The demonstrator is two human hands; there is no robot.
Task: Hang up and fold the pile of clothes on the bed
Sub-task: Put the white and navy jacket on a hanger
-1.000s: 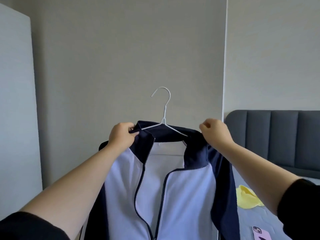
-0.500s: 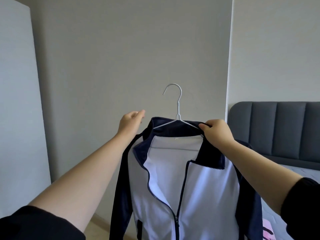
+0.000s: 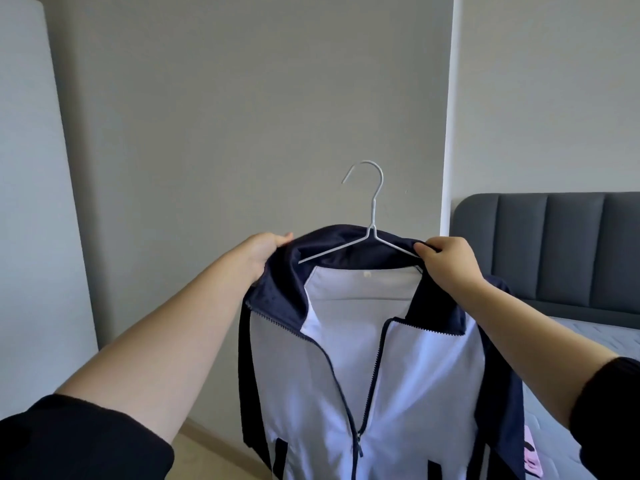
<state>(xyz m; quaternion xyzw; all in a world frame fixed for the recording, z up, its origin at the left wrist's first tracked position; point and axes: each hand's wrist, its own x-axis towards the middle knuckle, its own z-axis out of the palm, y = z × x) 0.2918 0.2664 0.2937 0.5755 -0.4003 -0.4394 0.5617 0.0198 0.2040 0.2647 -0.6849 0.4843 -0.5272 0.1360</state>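
Observation:
A white zip jacket (image 3: 408,382) with navy collar and sleeves hangs on a white wire hanger (image 3: 372,233), held up in front of the grey wall. My right hand (image 3: 448,263) pinches the right side of the collar together with the hanger's arm. At the jacket's left shoulder, my left hand (image 3: 268,249) grips the navy fabric, its fingers hidden behind the cloth. The zip is open at the top and closed lower down. The hanger's hook points up, free of any rail.
A bed with a dark grey padded headboard (image 3: 554,244) and grey mattress (image 3: 588,344) stands at the right. A pink phone (image 3: 530,455) lies on it behind the jacket's sleeve. A white panel (image 3: 31,202) stands at the left; light floor (image 3: 204,455) shows below.
My left hand, open beside the collar half a second ago, now holds the jacket's left shoulder. The jacket sits more squarely on the hanger. My right hand keeps its pinch.

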